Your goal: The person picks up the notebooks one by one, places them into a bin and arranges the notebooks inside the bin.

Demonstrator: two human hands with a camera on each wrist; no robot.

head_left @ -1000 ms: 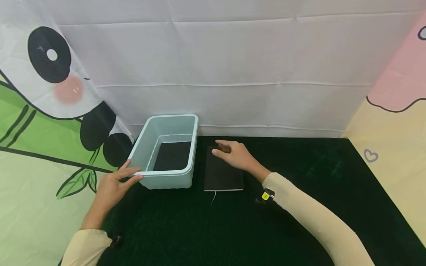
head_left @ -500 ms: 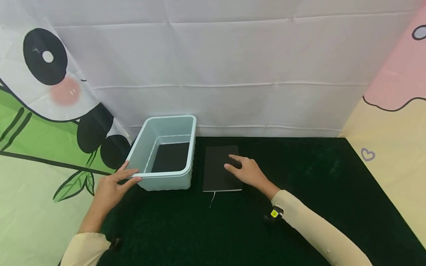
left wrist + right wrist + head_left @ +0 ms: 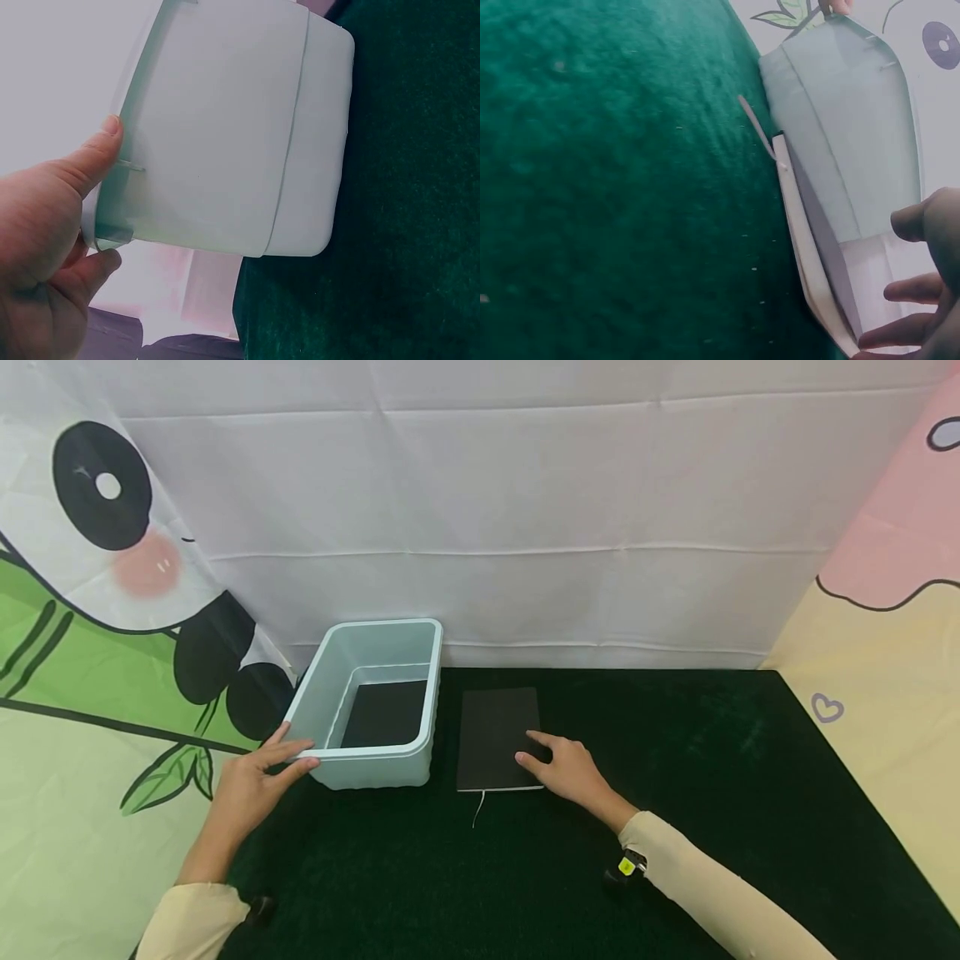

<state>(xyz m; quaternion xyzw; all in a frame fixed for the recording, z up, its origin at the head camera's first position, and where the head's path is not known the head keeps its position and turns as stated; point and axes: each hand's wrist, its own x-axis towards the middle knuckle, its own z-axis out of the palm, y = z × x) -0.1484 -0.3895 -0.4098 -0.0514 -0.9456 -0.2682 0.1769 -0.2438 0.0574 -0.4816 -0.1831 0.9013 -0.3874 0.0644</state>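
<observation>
The left hand [image 3: 251, 777] grips the near left corner of the pale blue bin [image 3: 372, 703], thumb on the rim and fingers [image 3: 96, 264] curled under and around the corner, as the left wrist view shows. The bin stands on the dark green bench [image 3: 675, 752], against the back wall on the left. Just beside it, to its right and not quite touching, the black notebook [image 3: 495, 735] lies flat and closed, with its thin ribbon [image 3: 478, 810] trailing off the near edge onto the bench.

The right hand [image 3: 566, 768] rests at the notebook's near right corner, fingers released and loosely extended — fingertips on or over the cover, gripping nothing.

What could go wrong: the notebook lies flush on the soft cloth, so fingers may slide over the cover and only push it into the bin's side instead of catching an edge. The bin is held at one corner only — a pull there could swing or tip it.

Around: a white cloth backdrop [image 3: 525, 527], a panda print [image 3: 112, 527] on the left, a pink and yellow panel [image 3: 885, 610] on the right. Nothing lies between the right hand and the bin but the notebook itself.
</observation>
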